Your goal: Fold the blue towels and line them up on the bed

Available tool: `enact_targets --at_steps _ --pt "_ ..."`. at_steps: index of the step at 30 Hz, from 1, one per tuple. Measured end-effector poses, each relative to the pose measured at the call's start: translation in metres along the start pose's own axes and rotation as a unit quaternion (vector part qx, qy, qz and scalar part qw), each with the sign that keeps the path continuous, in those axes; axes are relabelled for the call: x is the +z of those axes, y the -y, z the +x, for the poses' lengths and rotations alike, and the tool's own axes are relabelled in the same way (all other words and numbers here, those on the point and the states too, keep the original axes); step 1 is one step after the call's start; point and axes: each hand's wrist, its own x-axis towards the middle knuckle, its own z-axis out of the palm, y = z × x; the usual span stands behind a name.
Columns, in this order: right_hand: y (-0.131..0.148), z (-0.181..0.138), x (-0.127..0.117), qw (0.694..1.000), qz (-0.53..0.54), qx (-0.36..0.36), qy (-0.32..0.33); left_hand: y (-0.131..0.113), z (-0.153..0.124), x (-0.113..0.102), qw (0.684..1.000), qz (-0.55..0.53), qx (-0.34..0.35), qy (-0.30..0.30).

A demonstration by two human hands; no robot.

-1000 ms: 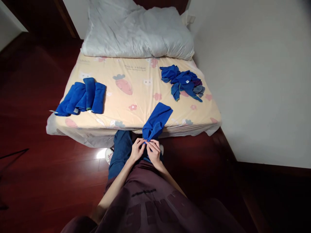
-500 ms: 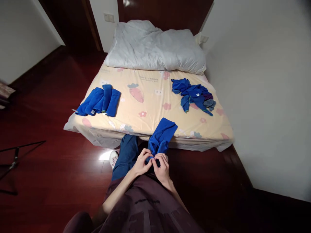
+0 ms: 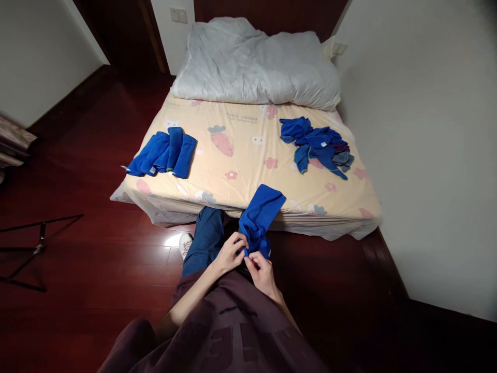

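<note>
A blue towel lies partly on the bed's front edge, and its near end hangs bunched over my lap. My left hand pinches that near end between thumb and fingers. Close beside it on the right, my right hand is closed on the same end, fingertips almost touching the left ones. Several blue towels, folded or rolled into strips, lie side by side at the bed's left. Toward the right side is a loose, crumpled pile of blue cloths, with a dark purple piece and a greyish one among them.
The bed has a yellow sheet printed with carrots and flowers. A pale grey quilt is heaped at its head. On the floor at left stand black tripod legs. A white wall rises along the right.
My fingers have shifted on the towel's near end, the right hand moving slightly down and right. The towel's near part is bunched differently. The whole view has tilted a little.
</note>
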Motion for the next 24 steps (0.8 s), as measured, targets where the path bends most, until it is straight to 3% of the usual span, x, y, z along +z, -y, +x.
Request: enact_targets --at_steps 5,10,13,19,24 --pt "0.005 0.003 -0.002 0.997 0.058 0.054 -0.015 -0.008 0.004 -0.005 0.996 0.004 0.012 0.087" --pt "0.024 0.006 -0.013 0.986 0.125 0.111 0.003 0.007 0.004 -0.001 0.999 0.019 -0.038 -0.003" --pt "0.037 0.003 -0.019 0.971 0.189 0.147 0.003 0.026 0.005 -0.011 0.995 0.056 -0.069 -0.047" --pt "0.042 0.0 -0.036 0.932 0.303 0.198 0.034 0.057 -0.005 -0.074 0.958 0.166 -0.136 -0.189" --pt "0.027 0.006 -0.072 0.927 0.296 0.226 -0.041 0.046 -0.022 -0.13 0.918 0.23 -0.134 -0.295"
